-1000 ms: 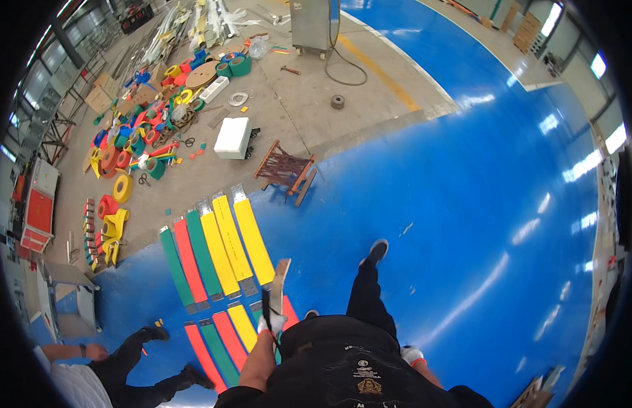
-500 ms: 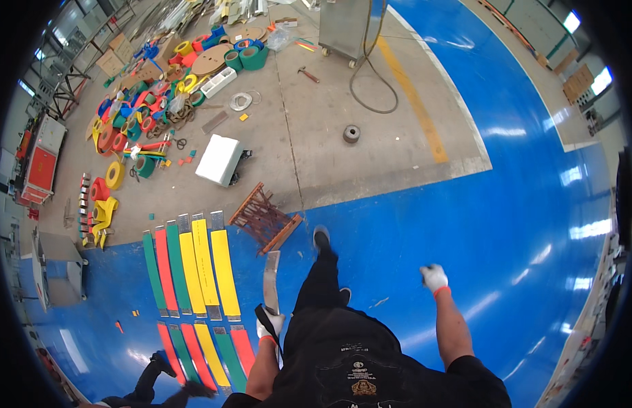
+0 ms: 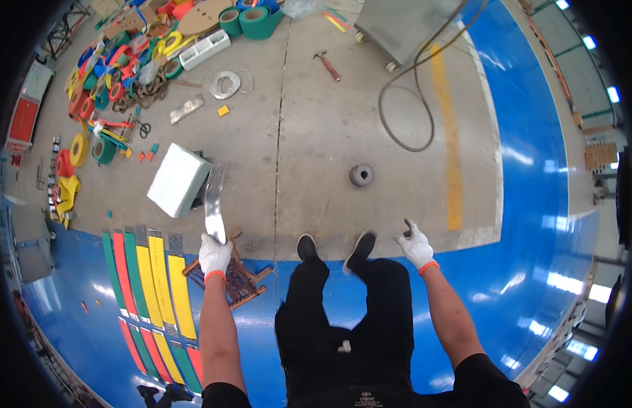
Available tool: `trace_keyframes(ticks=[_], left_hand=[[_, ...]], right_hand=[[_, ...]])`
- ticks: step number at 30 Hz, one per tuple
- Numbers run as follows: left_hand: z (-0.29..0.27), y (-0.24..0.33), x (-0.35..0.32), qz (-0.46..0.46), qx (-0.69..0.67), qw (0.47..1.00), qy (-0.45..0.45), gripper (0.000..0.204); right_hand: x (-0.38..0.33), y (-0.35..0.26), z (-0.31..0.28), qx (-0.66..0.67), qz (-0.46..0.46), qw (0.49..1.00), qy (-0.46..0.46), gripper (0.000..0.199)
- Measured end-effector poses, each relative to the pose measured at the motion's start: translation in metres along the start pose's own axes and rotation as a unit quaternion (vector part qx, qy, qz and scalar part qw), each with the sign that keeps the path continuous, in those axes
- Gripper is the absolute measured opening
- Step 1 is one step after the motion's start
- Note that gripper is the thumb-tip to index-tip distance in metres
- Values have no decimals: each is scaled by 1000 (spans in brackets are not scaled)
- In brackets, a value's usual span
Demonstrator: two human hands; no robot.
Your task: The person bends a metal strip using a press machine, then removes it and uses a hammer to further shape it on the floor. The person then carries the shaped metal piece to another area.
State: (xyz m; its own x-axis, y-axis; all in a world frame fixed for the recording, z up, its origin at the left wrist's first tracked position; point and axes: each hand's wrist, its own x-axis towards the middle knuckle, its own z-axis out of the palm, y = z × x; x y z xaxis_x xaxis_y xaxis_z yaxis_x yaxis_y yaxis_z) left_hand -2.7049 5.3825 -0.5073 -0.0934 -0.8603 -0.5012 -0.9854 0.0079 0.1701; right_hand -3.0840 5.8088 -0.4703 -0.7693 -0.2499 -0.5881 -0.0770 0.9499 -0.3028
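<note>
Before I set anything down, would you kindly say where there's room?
Grey floor is bare between the crack, hammer and dark ring, and from that ring to the yellow stripe, below the hose. Blue floor right of the right hand is open. Crowded: upper left, with coloured rolls, and around the left hand and metal strip: white block, stool, coloured strips.

Wide fisheye view downward from head height

White gloves (image 3: 214, 256) have orange cuffs (image 3: 428, 266); the shirt (image 3: 469, 377), trousers (image 3: 382, 299) and shoes (image 3: 306, 247) are black.
</note>
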Motion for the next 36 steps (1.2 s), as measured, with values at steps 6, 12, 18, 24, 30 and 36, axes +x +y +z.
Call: trace_keyframes(ticks=[6, 12, 18, 24, 30, 36], left_hand=[[225, 165, 151, 58, 15, 997, -51, 64], [452, 252, 276, 126, 12, 992, -17, 61], [536, 251, 314, 190, 19, 956, 224, 77], [558, 240, 300, 186, -8, 945, 270, 76], [568, 222, 321, 67, -40, 952, 296, 68], [546, 226, 331, 77, -28, 944, 321, 65]], right_hand=[[264, -18, 156, -52, 51, 996, -49, 124], [442, -10, 262, -64, 14, 996, 66, 129], [471, -24, 299, -110, 67, 987, 99, 131], [490, -11, 295, -152, 121, 973, 123, 126], [485, -43, 307, -199, 21, 974, 103, 116], [455, -125, 316, -152, -167, 972, 61, 114]])
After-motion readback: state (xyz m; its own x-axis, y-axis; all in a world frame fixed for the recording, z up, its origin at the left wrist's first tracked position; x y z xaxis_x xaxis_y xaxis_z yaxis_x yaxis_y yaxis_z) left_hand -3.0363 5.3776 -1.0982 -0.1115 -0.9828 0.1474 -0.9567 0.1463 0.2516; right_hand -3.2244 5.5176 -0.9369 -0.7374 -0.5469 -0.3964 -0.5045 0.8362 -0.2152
